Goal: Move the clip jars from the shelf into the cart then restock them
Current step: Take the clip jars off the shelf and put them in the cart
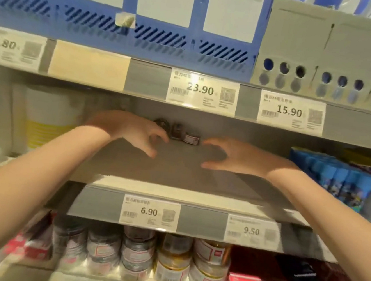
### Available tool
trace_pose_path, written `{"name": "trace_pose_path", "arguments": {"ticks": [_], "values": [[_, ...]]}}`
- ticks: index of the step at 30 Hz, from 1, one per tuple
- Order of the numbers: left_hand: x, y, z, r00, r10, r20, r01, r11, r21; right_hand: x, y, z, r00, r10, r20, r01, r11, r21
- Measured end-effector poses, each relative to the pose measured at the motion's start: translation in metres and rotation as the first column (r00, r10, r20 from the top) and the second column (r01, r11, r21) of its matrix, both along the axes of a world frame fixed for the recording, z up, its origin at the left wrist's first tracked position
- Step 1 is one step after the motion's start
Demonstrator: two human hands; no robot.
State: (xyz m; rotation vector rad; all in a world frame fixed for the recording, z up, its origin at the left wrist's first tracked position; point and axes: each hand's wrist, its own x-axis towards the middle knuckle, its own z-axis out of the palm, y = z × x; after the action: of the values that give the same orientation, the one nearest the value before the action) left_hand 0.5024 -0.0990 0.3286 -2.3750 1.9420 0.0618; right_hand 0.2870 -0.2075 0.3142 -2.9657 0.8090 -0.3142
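The shelf (176, 171) is taking up most of the view, its middle board lying nearly bare, with price tags running along the front rail. That bareness is suggesting the jars have mostly gone to the cart, which is not showing here. Above, a blue basket (123, 26) and grey files (326, 52) are sitting as stock; to the right, blue-capped bottles (336, 176) are standing packed in a row.

Both arms are reaching in over the rail toward the back wall. The left hand (135, 132) is hovering with fingers loosely curled and holding nothing, its fingertips near the small items at the back. The right hand (235, 157) is spread and relaxed, also empty, thumb and fingers apart as if shaping to cup something. They are converging from either side, probably because the last pieces are sitting deep and need gathering forward.

The last jars (181, 135) are sitting at the very back, between the two hands, just beside the left fingers; they are too blurred to count surely. On the board below, more jars (174, 262) are standing stacked two high.
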Motion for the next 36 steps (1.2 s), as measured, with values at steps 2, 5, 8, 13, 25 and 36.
{"name": "trace_pose_path", "arguments": {"ticks": [2,5,8,13,25,36], "values": [[0.002,-0.013,0.004,1.000,0.006,0.005,-0.006,1.000,0.012,0.016,-0.016,0.007,1.000,0.022,0.013,-0.022,1.000,0.016],[0.008,-0.029,0.006,0.999,-0.017,-0.033,0.017,1.000,0.016,0.042,-0.041,0.009,0.999,0.021,-0.033,-0.022,1.000,-0.019],[0.020,-0.040,0.003,0.998,-0.021,-0.061,0.022,0.999,0.023,0.058,-0.062,0.008,0.998,0.005,-0.064,-0.006,1.000,-0.017],[0.038,-0.045,-0.009,0.990,-0.025,-0.139,0.029,0.999,0.032,0.066,-0.093,0.007,0.999,-0.032,-0.039,0.036,0.995,0.092],[0.044,-0.045,-0.016,0.984,-0.021,-0.178,0.038,0.995,0.091,0.089,-0.129,-0.010,0.993,-0.050,-0.111,0.073,0.974,0.213],[0.049,-0.041,-0.015,0.991,0.048,-0.127,-0.036,0.995,0.095,0.095,-0.141,-0.010,0.996,-0.054,-0.068,0.070,0.961,0.266]]}}
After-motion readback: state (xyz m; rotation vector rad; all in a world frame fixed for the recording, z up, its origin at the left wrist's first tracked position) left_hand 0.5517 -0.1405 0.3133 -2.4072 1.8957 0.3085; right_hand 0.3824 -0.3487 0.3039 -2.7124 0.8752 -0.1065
